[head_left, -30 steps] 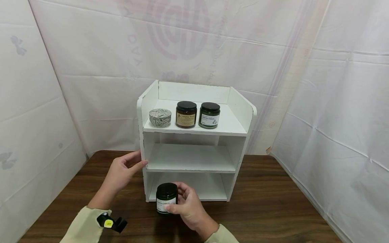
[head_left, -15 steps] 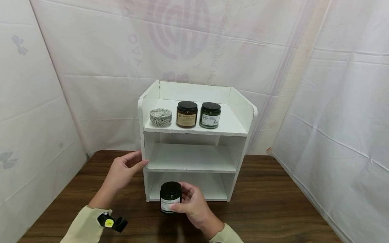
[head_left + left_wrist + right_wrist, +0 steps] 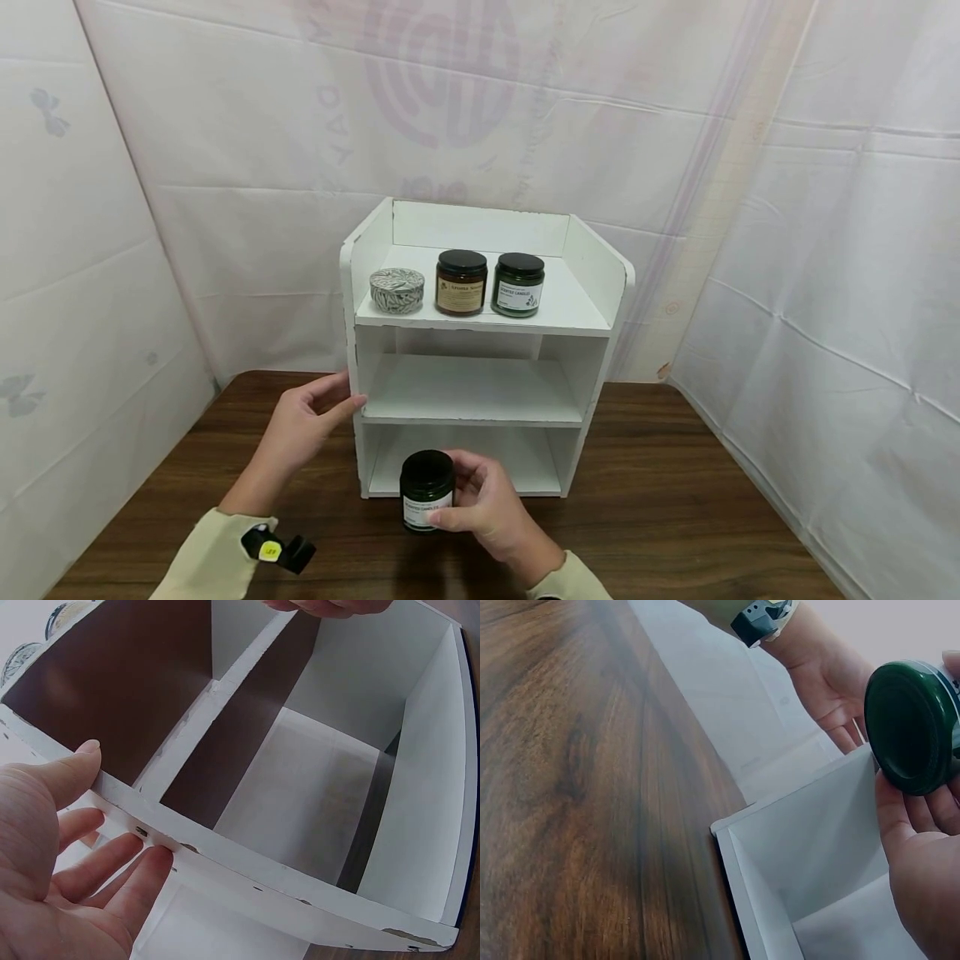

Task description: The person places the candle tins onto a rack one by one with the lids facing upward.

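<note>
My right hand [image 3: 491, 512] grips a dark green scented-candle jar [image 3: 427, 490] with a black lid and white label, thumb on the label and fingers behind. The jar is in front of the bottom compartment; its green base [image 3: 909, 727] faces the right wrist camera, clear of the table. My left hand [image 3: 300, 425] holds the left side panel of a white three-tier shelf [image 3: 480, 419]. In the left wrist view, the thumb [image 3: 71, 776] lies on the panel's front edge and the fingers [image 3: 112, 866] bend against its outer face.
On the top tier stand a leaf-patterned tin [image 3: 397, 292], an amber candle jar [image 3: 461, 283] and another green candle jar [image 3: 517, 286]. The shelf rests on a brown wooden table [image 3: 660, 500], with white sheets [image 3: 247, 208] hanging behind and at both sides.
My right hand has carried the candle jar a short way to the right, and its lid now tips slightly toward the head camera. The left hand keeps its place on the side panel.
</note>
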Tool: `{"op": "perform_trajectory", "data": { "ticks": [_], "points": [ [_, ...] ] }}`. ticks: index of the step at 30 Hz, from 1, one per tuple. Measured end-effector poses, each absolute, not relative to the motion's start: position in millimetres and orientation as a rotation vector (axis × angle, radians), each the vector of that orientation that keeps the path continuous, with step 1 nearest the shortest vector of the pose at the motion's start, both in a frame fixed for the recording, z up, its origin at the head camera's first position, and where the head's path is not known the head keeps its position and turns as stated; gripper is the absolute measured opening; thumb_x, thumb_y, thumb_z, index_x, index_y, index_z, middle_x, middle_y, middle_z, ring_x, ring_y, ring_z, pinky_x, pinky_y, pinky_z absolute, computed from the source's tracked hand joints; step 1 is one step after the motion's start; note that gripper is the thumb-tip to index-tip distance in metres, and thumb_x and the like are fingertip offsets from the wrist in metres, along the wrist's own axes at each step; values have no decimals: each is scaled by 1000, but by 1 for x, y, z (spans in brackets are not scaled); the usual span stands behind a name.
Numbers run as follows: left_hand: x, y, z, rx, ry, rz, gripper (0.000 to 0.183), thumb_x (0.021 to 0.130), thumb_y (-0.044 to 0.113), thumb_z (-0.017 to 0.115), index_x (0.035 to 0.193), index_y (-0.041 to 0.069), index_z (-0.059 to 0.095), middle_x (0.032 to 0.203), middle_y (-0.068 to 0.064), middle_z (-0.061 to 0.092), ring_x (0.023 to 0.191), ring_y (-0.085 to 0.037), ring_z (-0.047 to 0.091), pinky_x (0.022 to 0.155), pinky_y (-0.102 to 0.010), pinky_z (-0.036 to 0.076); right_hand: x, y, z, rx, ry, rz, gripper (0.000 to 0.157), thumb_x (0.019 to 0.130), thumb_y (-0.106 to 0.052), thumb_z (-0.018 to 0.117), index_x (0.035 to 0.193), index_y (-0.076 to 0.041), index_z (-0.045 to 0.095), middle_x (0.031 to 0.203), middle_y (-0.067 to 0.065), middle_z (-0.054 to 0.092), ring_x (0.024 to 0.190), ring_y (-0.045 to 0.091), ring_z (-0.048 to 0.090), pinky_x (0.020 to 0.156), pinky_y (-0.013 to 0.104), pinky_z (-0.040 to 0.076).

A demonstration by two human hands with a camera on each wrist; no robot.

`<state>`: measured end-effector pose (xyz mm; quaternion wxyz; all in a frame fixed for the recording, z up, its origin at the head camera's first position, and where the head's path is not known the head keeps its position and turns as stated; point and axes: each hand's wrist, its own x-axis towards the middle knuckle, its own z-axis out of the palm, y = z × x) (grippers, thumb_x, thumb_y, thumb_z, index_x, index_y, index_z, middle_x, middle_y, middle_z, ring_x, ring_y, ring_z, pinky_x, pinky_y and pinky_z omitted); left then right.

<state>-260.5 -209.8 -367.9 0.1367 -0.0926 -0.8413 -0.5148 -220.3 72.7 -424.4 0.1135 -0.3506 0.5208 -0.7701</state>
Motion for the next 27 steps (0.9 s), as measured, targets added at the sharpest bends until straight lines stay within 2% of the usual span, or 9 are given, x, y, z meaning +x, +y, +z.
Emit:
{"op": "perform_trajectory", "data": {
  "ticks": [3, 8, 16, 23, 27],
  "points": [
    [-260, -210, -367, -274, -2432, -1494, 60, 96, 41, 73, 144, 7, 59, 135, -16, 67, 103, 9, 60, 82, -16, 54, -219, 74, -422, -999, 1552, -2253, 55, 77, -6, 89, 125, 3, 63, 117, -1, 71, 108, 10, 65, 94, 26, 55],
    [-259, -210, -365, -294, -2414, -1517, 60, 96, 39, 73, 144, 7, 59, 137, -18, 66, 105, 9, 60, 82, -15, 54, -221, 76, -421, -1057, 1576, -2265, 57, 78, -2, 86, 126, 13, 60, 116, -1, 72, 106, 10, 65, 94, 26, 55],
    [-261, -210, -367, -292, -2417, -1504, 60, 96, 39, 73, 144, 7, 59, 136, -16, 67, 103, 11, 60, 82, -15, 54, -223, 81, -416, -1020, 1589, -2265, 51, 78, -1, 86, 124, -2, 65, 116, -1, 71, 106, 9, 65, 92, 25, 55],
    [-260, -211, -366, -282, -2421, -1513, 61, 96, 41, 73, 145, 7, 58, 137, -17, 66, 104, 9, 60, 82, -16, 54, -223, 85, -411, -1009, 1598, -2287, 52, 77, -6, 89, 124, -6, 65, 115, -2, 72, 107, 9, 65, 92, 24, 55],
    [-260, -210, -367, -279, -2425, -1519, 62, 96, 41, 73, 145, 7, 58, 137, -16, 66, 107, 4, 62, 82, -16, 54, -223, 87, -408, -1027, 1592, -2301, 51, 77, -4, 88, 123, -5, 65, 116, -1, 71, 107, 10, 65, 91, 24, 55]
  ]
}}
